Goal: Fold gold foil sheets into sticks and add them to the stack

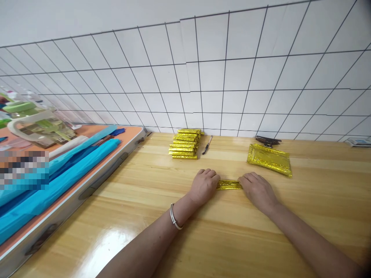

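Observation:
A narrow strip of folded gold foil [229,185] lies on the wooden table between my two hands. My left hand [204,186], with a silver bangle on the wrist, is closed on the strip's left end. On its right end my right hand [257,190] is closed too, fingers bent over the foil. The fingers hide both ends. Beyond my left hand is a stack of rolled or folded gold foil strips [185,144]. A flat pile of gold foil sheets [269,159] rests beyond my right hand.
A pen [207,145] lies right of the stack. Behind the sheets sits a dark hair claw clip [268,141]. At left, an orange-topped surface [131,136] carries blue wrapped lengths [78,175] and a green-lidded bottle [21,110]. A tiled wall [240,77] bounds the table's back.

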Motion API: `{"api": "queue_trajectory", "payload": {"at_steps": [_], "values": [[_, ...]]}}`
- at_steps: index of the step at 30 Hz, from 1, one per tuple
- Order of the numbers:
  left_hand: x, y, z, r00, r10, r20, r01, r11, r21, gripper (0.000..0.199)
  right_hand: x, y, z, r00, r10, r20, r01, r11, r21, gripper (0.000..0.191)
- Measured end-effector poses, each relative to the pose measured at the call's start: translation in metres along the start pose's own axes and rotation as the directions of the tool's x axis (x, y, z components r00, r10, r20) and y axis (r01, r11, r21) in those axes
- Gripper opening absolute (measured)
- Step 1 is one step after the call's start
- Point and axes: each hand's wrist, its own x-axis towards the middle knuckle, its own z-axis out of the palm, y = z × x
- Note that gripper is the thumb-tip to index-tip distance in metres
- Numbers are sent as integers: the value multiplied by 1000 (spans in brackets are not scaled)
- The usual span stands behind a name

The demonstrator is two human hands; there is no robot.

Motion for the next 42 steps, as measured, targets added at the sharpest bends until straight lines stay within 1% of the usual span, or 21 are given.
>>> {"api": "queue_trajectory", "payload": {"at_steps": [4,6,10,13,16,19,25,28,34,38,40,42], "values": [[0,-2,0,999,-19,28,20,998,-56,12,2,1,1,999,7,-31,-5,997,74,19],[0,-3,0,999,-9,38,12,997,-74,13,2,2,1,999,16,-35,-12,992,124,20],[0,-7,-4,996,73,51,-68,993,-98,14,4,5,-2,1000,27,9,-28,977,212,25],[0,-10,-9,986,151,76,-142,983,-113,13,5,7,-6,998,2,61,-17,967,253,27],[-1,-12,-13,975,205,91,-191,972,-137,14,6,9,-9,996,-20,86,-8,952,308,27],[-1,-14,-16,967,232,100,-214,963,-165,16,6,13,-9,995,-35,91,-1,929,371,27],[-1,-19,-20,959,259,119,-219,937,-274,24,7,20,-9,996,-42,82,-3,878,479,27],[-2,-20,-21,957,260,128,-209,924,-319,26,6,20,-7,998,-35,53,6,879,477,26],[-4,-22,-18,962,240,131,-178,913,-367,21,2,22,1,999,-30,22,16,879,477,21],[-4,-23,-13,972,177,157,-110,926,-362,17,1,25,4,999,-37,29,17,856,517,17],[-4,-22,-10,976,138,167,-75,939,-337,16,2,25,5,998,-42,43,14,863,505,16],[-3,-21,-8,980,119,161,-65,950,-305,16,2,26,6,998,-41,46,15,886,463,17]]}}
